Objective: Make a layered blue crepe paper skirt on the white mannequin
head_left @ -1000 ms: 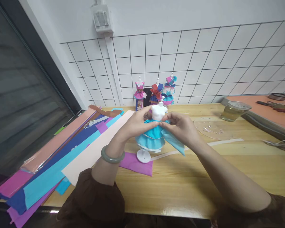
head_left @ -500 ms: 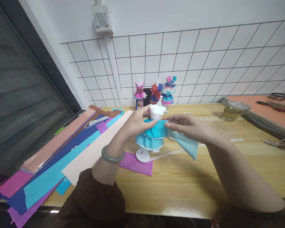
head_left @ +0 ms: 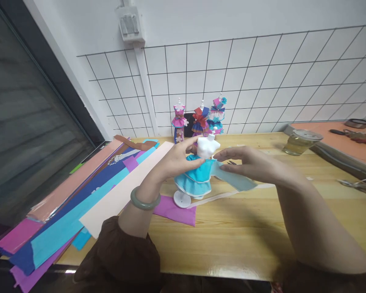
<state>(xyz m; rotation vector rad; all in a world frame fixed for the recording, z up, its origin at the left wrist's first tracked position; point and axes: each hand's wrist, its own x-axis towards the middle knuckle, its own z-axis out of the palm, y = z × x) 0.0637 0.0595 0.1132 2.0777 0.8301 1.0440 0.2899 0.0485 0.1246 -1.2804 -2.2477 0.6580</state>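
Observation:
A small white dress-form mannequin (head_left: 208, 146) leans slightly to the right on its round white base (head_left: 182, 199). It wears a layered turquoise skirt (head_left: 192, 183) with pale edging. My left hand (head_left: 183, 156) is closed around its waist, thumb in front over the skirt's top and fingers behind. From the waist's right side a pale blue fabric strip (head_left: 236, 180) hangs out. Close beside the waist is my right hand (head_left: 250, 162), its thumb and fingers apart, the thumb over the strip's near end; whether it touches the strip I cannot tell.
Long coloured fabric strips (head_left: 70, 219) are piled at the left. Under the base lies a purple cloth piece (head_left: 177, 213), with a thin white ribbon (head_left: 225, 196) alongside. Three dressed mannequins (head_left: 179, 118) stand by the tiled wall. A lidded cup (head_left: 301, 143) is at the right.
The mannequin's top has tipped to the right. My right hand's fingers have parted from their pinch at the waist, and the pale strip has swung up and outward.

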